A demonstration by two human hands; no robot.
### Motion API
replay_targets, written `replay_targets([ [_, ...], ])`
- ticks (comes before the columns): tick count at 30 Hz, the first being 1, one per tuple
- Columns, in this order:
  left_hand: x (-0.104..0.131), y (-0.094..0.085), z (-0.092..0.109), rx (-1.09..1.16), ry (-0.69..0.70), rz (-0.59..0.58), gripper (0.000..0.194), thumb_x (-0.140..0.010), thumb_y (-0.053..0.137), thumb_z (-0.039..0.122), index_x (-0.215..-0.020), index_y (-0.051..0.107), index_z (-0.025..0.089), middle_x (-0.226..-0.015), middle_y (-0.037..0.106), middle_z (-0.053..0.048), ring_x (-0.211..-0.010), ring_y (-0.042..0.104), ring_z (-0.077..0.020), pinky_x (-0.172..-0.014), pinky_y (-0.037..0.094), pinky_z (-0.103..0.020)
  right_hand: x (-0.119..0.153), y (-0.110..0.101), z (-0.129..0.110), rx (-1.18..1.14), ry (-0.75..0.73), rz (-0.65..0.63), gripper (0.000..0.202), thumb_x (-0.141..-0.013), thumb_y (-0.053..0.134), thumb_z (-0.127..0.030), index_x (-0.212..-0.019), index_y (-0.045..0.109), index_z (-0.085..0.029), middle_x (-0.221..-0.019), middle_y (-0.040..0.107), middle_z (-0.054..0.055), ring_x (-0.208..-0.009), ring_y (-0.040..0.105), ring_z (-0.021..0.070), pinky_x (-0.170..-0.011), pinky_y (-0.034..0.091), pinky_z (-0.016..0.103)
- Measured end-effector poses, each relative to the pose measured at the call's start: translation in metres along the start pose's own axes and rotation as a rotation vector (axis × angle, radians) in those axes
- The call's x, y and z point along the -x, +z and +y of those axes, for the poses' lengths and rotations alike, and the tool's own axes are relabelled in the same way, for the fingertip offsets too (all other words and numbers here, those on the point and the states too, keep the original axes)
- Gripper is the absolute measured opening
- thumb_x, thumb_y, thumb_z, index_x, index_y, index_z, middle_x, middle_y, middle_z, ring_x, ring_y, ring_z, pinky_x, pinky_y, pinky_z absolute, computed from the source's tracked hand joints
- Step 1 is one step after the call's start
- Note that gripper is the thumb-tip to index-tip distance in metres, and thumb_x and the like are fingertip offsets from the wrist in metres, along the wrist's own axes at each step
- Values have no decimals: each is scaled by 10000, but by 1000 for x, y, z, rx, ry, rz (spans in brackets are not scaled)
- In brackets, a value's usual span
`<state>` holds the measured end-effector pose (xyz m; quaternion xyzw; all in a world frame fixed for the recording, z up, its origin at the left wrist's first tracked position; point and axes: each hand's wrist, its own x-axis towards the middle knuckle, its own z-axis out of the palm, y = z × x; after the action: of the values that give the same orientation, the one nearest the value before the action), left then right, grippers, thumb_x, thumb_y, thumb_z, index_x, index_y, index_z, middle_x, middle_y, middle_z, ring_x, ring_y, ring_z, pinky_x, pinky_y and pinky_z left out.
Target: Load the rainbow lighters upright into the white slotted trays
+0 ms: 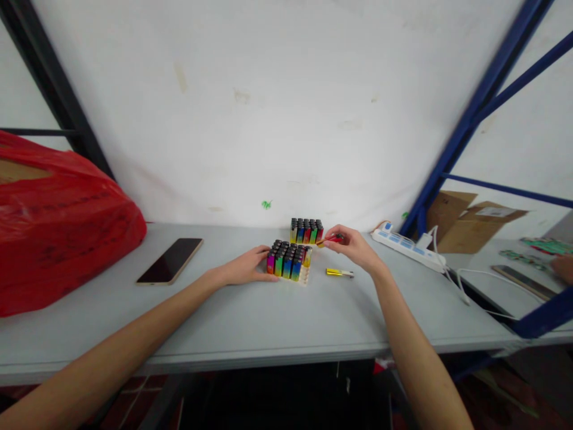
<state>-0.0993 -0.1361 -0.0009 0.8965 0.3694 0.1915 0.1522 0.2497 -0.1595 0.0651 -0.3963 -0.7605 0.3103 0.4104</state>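
In the middle of the table, several upright lighters [285, 263] in mixed colours with black tops fill most of a pale tray [303, 277]. The tray's right end shows bare slots. My left hand [244, 267] grips the tray's left end, thumb at the front and fingers behind. To the right of the tray, my right hand [353, 246] pinches a red and yellow lighter [329, 240], tilted nearly flat above the table. Below that hand a yellow lighter [339, 273] lies on its side. A second block of upright lighters [307, 232] stands behind, close to the wall.
A black-screened phone [170, 261] lies at left beside a big red plastic bag [62, 227]. At right are a white power strip [408, 248] with cables, a blue metal frame [465, 134] and a cardboard box [470, 224]. Another person's hand [563, 267] shows at the far right.
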Motion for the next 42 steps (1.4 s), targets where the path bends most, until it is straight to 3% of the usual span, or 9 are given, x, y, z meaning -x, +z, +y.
replay_targets([
  [4,0,0,-1,-5,-29,-17,846,-845,740,768,-1446,636,182,-1574,557,-175,-1448,531,-389,-1265,386,-486,-2,10,1,-131,58,-7,588,-854,668,-783,-843,609,-198,-763,615,9,-725,583,163,-710,531,316],
  [8,1,1,-1,-1,-35,-19,835,-844,749,759,-1441,642,184,-1577,555,-170,-1453,527,-387,-1276,371,-478,-1,18,-3,-326,140,-93,584,-901,571,-814,-923,518,-233,-840,634,10,-759,631,169,-739,591,347],
  [10,1,1,-2,7,-32,-17,824,-846,751,753,-1439,646,191,-1574,562,-161,-1455,526,-385,-1274,375,-476,-2,22,-3,-324,133,-106,574,-895,594,-804,-961,504,-240,-774,579,-28,-651,559,133,-639,548,294],
  [14,1,1,-2,12,-31,-18,823,-844,749,758,-1439,649,198,-1582,556,-157,-1457,524,-387,-1272,381,-477,-7,28,1,-183,127,5,603,-881,546,-847,-865,467,-249,-651,391,-81,-521,327,98,-475,311,233],
  [19,1,1,-2,-1,-45,-29,875,-837,735,782,-1455,632,172,-1583,544,-185,-1462,517,-401,-1275,379,-483,-6,35,-1,220,84,264,619,-929,487,-754,-603,387,-237,-550,391,-30,-565,376,127,-550,289,285],
  [22,1,0,0,10,-42,-9,852,-831,750,770,-1447,637,192,-1577,557,-168,-1449,530,-403,-1268,387,-493,-4,38,-4,328,69,290,531,-912,497,-605,-559,333,-243,-520,365,-26,-555,378,127,-569,272,293],
  [26,1,0,2,30,-49,-16,825,-830,770,741,-1439,644,198,-1567,569,-152,-1451,530,-394,-1273,379,-482,-4,38,-4,373,61,221,417,-907,470,-485,-590,364,-237,-543,405,-25,-578,406,134,-584,273,288],
  [35,2,-1,3,32,-38,-16,812,-844,768,728,-1446,639,199,-1572,561,-163,-1456,522,-386,-1280,366,-488,-3,37,1,181,29,57,481,-1055,364,-658,-875,511,-236,-688,538,-35,-648,517,152,-639,399,274],
  [42,1,0,1,31,-24,-15,783,-840,758,745,-1407,668,213,-1539,588,-153,-1418,555,-385,-1257,399,-497,-2,30,-12,261,-85,-307,465,-1077,429,-589,-843,573,-215,-812,684,20,-741,606,167,-744,462,288],
])
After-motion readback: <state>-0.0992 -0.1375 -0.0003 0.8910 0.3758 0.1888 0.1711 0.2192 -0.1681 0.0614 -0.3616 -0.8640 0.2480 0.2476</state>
